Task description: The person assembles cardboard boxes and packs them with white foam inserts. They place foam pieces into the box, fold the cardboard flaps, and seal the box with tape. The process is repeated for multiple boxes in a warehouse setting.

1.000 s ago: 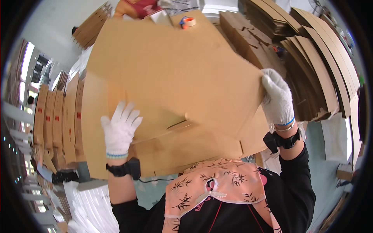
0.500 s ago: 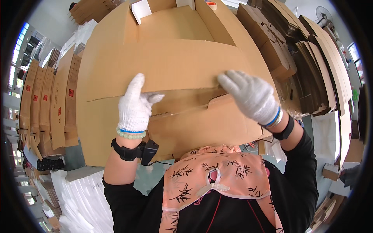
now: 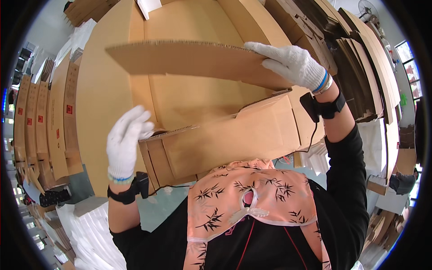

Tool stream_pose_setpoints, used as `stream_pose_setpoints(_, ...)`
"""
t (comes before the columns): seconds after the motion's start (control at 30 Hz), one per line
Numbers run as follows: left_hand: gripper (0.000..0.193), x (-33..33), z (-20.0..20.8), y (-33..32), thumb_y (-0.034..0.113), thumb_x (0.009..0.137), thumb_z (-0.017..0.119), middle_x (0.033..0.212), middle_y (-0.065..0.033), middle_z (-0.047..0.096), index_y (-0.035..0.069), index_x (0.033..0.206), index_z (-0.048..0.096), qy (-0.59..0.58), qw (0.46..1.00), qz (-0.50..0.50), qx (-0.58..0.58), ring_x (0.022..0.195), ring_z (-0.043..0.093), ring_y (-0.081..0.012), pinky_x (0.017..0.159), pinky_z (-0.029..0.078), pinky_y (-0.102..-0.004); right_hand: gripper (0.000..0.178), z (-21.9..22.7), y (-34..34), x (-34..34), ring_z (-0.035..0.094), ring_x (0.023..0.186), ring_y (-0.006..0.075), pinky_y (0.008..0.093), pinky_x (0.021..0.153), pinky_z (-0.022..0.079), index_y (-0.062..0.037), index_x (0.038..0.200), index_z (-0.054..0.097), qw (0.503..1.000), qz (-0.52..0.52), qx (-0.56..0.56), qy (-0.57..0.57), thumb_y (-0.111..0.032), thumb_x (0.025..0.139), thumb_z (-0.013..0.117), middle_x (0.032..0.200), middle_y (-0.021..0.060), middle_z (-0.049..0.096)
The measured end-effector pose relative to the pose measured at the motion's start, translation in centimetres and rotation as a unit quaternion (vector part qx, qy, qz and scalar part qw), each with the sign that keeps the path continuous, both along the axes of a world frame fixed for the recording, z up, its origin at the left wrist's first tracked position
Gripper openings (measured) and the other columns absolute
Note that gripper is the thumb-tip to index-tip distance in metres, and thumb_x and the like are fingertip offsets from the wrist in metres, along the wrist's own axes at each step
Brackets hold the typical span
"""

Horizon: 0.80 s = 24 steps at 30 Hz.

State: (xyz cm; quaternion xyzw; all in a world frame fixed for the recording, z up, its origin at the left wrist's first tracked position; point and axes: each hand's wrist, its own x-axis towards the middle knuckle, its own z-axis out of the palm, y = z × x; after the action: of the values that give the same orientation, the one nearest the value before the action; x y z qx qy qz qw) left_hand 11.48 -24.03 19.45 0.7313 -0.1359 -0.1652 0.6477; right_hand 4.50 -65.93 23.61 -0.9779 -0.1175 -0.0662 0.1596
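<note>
A big open cardboard box (image 3: pixel 229 137) stands in front of me, its near wall upright and facing my body. Above its opening, a wide cardboard flap (image 3: pixel 189 58) is tilted up, with its corrugated edge toward the far side. My right hand (image 3: pixel 290 65), in a white knit glove, grips the right end of this flap, some fingers over the edge. Beside the box's near left corner is my gloved left hand (image 3: pixel 123 141). Its fingers are loosely bent and slightly blurred, with nothing seen in them. Part of the box's inside is hidden behind the flap.
A white corner piece (image 3: pixel 148 6) sits at the box's far left. Cardboard cartons (image 3: pixel 58 117) stand in a row on the left, and flat cardboard stacks (image 3: pixel 360 76) lean on the right. White foam sheets (image 3: pixel 92 229) lie at lower left.
The flap has gone from lying flat over the box to tilted up, uncovering the inside. My right hand moved up with it. My left hand moved left and down, off the flap.
</note>
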Motion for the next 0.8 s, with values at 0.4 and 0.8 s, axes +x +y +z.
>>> stream_pose_setpoints(0.4, 0.022, -0.9, 4.2, 1.1, 0.005, 0.094, 0.059, 0.103, -0.0144, 0.071, -0.002, 0.113, 0.066, -0.251, 0.96, 0.056, 0.111, 0.084, 0.067, -0.0174, 0.077, 0.054, -0.0303, 0.03, -4.0, -0.6, 1.2, 0.065, 0.09, 0.0343, 0.0375, 0.08, 0.052, -0.0104, 0.119, 0.068, 0.991, 0.08, 0.062, 0.087, -0.018, 0.091, 0.06, 0.098, 0.0173, 0.07)
stream_pose_setpoints(0.8, 0.034, 2.5, -1.9, 1.7, 0.029, 0.08, 0.065, 0.089, -0.013, 0.072, 0.014, 0.11, 0.071, -0.352, 0.726, -0.199, 0.556, 0.083, 0.069, -0.0302, 0.072, 0.055, -0.0409, 0.027, -2.2, -0.5, 1.8, 0.065, 0.088, 0.0334, 0.038, 0.078, 0.053, -0.0112, 0.116, 0.069, 0.996, 0.083, 0.038, 0.014, -0.02, 0.092, 0.06, 0.095, 0.0153, 0.07)
